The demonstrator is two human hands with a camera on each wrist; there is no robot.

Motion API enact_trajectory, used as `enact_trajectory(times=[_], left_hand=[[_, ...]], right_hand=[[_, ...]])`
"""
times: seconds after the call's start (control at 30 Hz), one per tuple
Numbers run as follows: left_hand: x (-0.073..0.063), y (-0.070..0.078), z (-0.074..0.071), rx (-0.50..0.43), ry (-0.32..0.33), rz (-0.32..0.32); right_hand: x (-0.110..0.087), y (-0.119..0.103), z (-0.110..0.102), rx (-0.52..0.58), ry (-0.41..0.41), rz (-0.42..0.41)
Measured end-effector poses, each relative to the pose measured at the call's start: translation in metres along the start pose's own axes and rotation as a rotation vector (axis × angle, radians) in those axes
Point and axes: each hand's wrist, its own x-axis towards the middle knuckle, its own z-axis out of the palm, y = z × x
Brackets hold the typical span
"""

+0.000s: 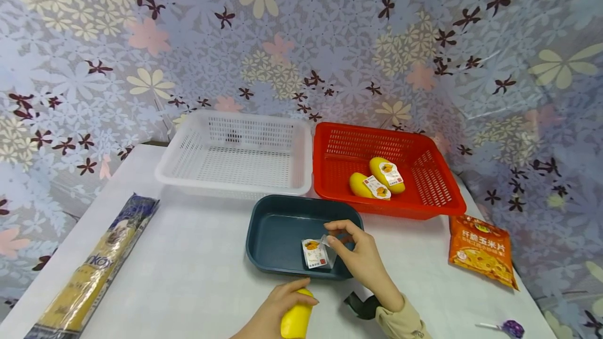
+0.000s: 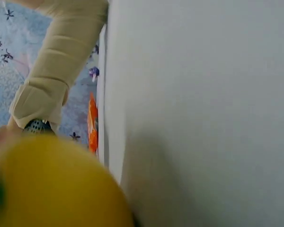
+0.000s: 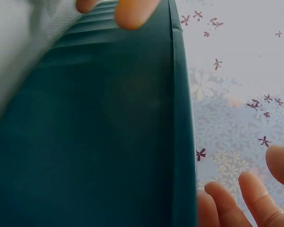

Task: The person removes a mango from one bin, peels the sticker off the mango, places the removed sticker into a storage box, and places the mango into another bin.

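My left hand [image 1: 275, 310] grips a yellow mango [image 1: 296, 320] in front of the tray. Large and blurred, the same mango [image 2: 61, 184] fills the lower left of the left wrist view, a green spot at its edge. Over the right side of the dark teal tray [image 1: 264, 266], my right hand [image 1: 358, 255] pinches a bit of clear film [image 1: 325, 240] between thumb and fingers. Next to that film is a white label [image 1: 314, 254] printed with a mango picture, overlapping the tray's near wall. The tray's inside [image 3: 109, 123] takes up much of the right wrist view.
Behind the tray stand a white basket [image 1: 235, 188] and a red basket [image 1: 424, 212] with two labelled mangoes [image 1: 360, 186] in it. A long noodle packet [image 1: 94, 271] lies left. An orange snack bag [image 1: 482, 250] and a purple lollipop [image 1: 512, 328] lie right.
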Motion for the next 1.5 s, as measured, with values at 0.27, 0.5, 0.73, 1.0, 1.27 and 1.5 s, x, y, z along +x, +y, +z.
enact_trajectory(times=[0.27,0.5,0.73,1.0,1.27,1.5], left_hand=[[0.000,-0.001,0.003,0.042,-0.015,0.010],[0.000,0.001,0.004,-0.015,-0.042,-0.036],[-0.001,0.005,0.006,-0.101,-0.061,-0.009],[-0.001,0.011,0.000,-0.169,-0.079,0.039],[-0.003,0.027,-0.025,-0.299,-0.067,0.039],[-0.009,0.039,-0.042,-0.341,-0.029,-0.026]], right_hand=[[-0.001,-0.002,0.000,0.010,-0.048,-0.011],[-0.002,-0.004,0.001,0.027,-0.084,0.009],[-0.001,-0.005,0.000,0.046,-0.105,0.027],[0.005,-0.010,-0.001,0.024,-0.117,-0.078],[0.034,-0.026,-0.010,-0.070,-0.192,-0.160],[0.065,-0.034,-0.008,-0.050,-0.253,-0.178]])
